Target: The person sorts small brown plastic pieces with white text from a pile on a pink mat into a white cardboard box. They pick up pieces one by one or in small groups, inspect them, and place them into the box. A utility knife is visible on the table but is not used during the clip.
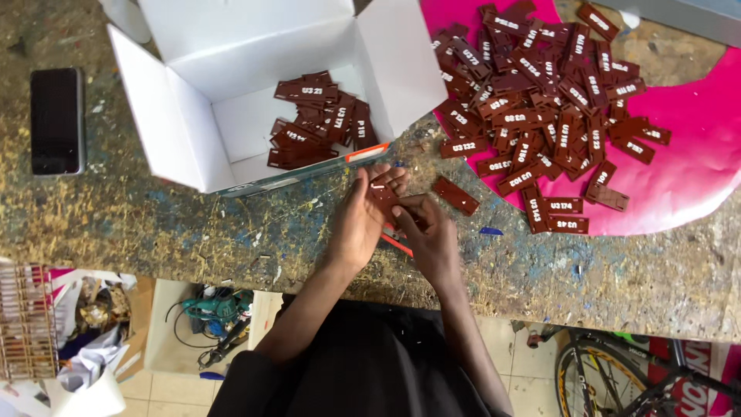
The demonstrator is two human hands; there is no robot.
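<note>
My left hand (361, 220) and my right hand (429, 233) meet over the paint-stained workbench (193, 224), both gripping a small dark brown rectangular tag (384, 194) between the fingers. Another brown tag (455, 194) lies flat just right of my hands. A big heap of the same brown tags with white lettering (540, 100) covers a bright pink sheet (695, 162) to the right. Left of that stands an open white cardboard box (193, 123) with several tags (320, 120) stacked inside.
A dark phone (56, 121) lies at the bench's left end. An orange strip (397, 242) pokes out under my hands. Below the bench edge are a bin of scraps (89, 332), a teal power tool with cords (212, 309) and a bicycle wheel (610, 378).
</note>
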